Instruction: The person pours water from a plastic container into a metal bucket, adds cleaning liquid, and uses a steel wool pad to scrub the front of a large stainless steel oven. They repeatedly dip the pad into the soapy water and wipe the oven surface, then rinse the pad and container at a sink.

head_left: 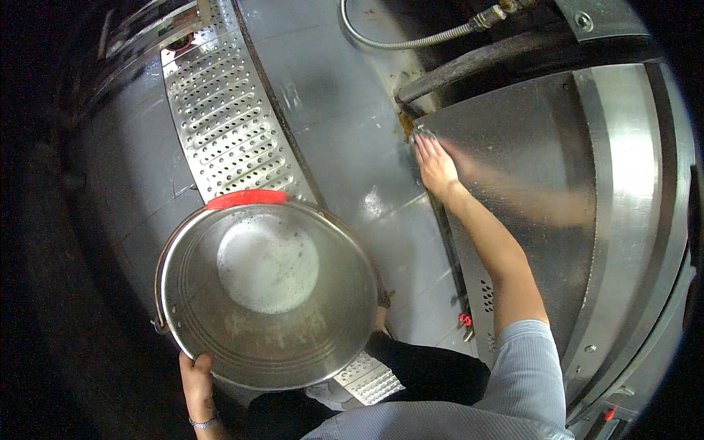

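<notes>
A large steel bucket (293,345) with a red grip (246,198) on its handle is tilted towards me, with whitish, foamy liquid (268,264) at the bottom. My left hand (196,375) grips the rim at its near left side, thumb over the edge. Stretched out to the right, my right hand (437,165) presses a small grey wad (423,132), which looks like a steel scourer, at the far corner of a grey metal panel (521,161). The fingers lie together and cover most of it. Brown grime (405,126) shows beside the fingertips.
A perforated metal drain cover (227,117) runs along the grey tiled floor (330,110) beyond the bucket. At the top right are a ribbed metal hose (411,45) and a dark pipe (469,70). A red valve knob (465,320) sticks out low beside the panel.
</notes>
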The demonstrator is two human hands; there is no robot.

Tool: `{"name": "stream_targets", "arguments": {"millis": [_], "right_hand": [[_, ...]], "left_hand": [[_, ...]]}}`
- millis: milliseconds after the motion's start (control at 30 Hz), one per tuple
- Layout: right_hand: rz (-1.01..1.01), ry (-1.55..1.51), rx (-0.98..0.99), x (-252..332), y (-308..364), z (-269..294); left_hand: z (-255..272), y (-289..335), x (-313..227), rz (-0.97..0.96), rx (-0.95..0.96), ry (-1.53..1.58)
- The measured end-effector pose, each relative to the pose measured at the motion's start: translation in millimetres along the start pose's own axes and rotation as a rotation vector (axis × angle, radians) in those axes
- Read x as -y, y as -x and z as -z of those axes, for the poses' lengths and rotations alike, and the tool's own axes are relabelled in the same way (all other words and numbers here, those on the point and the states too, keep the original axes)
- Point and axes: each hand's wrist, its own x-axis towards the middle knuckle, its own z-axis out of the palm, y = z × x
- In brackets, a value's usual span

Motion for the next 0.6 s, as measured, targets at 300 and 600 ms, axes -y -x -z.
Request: {"name": "stream_targets", "arguments": {"millis": [300, 600], "right_hand": [[0.015, -0.04, 0.086, 19.0, 21.0, -12.9], [0.133, -0.206, 0.192, 7.3, 95.5, -22.8]], "left_hand": [[-1.7, 3.1, -10.9, 0.011, 0.009, -0.016], [2.2, -5.4, 5.4, -0.044, 0.028, -0.031]]}}
